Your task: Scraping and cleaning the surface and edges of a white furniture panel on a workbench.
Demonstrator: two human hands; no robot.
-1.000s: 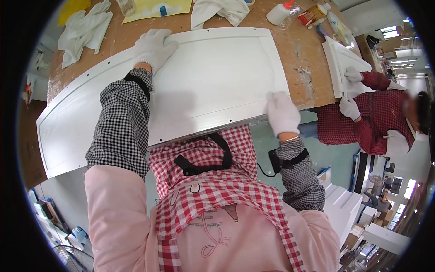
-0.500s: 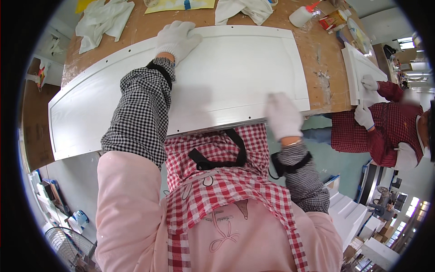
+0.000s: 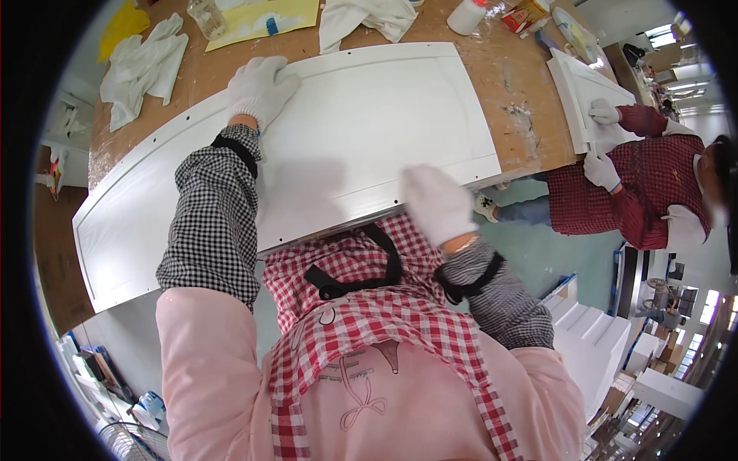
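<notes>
A long white panel (image 3: 377, 115), with a thin frame line and small dark holes along its edges, lies on the table in front of me. My left hand (image 3: 261, 91), in a white knit glove, presses on the panel's far edge, fingers bent over it and thumb apart. At the near edge, toward the right end, my right hand (image 3: 438, 206) is gloved too and slightly blurred. Its fingers are curled in; whatever they hold, if anything, is hidden. A soft shadow falls on the panel between the hands.
White cloths (image 3: 146, 69), a yellow sheet (image 3: 261, 23), a glass jar (image 3: 206, 19) and a white bottle (image 3: 466, 17) lie along the brown table's (image 3: 507, 92) far side. At right a co-worker (image 3: 646, 177) handles another white panel (image 3: 592, 88). White stepped pieces (image 3: 588, 338) stand at lower right.
The whole view has shifted a little. My right hand has slid left along the panel's near edge. My left hand keeps its place on the far edge.
</notes>
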